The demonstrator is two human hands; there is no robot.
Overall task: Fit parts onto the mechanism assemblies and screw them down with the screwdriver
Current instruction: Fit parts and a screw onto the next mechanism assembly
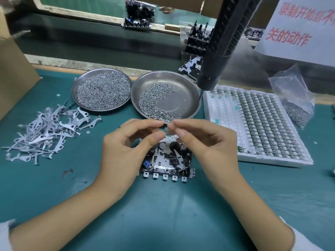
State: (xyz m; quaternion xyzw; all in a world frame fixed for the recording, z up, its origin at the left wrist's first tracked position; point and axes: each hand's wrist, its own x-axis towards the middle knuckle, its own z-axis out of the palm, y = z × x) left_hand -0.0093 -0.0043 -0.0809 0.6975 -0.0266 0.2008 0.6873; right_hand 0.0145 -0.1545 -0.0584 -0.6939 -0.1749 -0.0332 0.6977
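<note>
A mechanism assembly [168, 160] of black plastic and grey metal lies flat on the green mat in front of me. My left hand [126, 147] and my right hand [201, 142] hover just above its far edge, fingertips curled and almost meeting. Whatever small part they pinch is too tiny to make out. The black electric screwdriver [219, 44] hangs at the upper right, its bit over the rim of the right screw dish [188, 91]. Neither hand touches it.
Two steel dishes of screws stand behind the assembly, the left dish [76, 91] fuller. A heap of flat metal levers [45, 131] lies left. A white tray of small parts [257, 124] and a bag of screws [293, 105] stand right. More assemblies [195, 40] are stacked behind.
</note>
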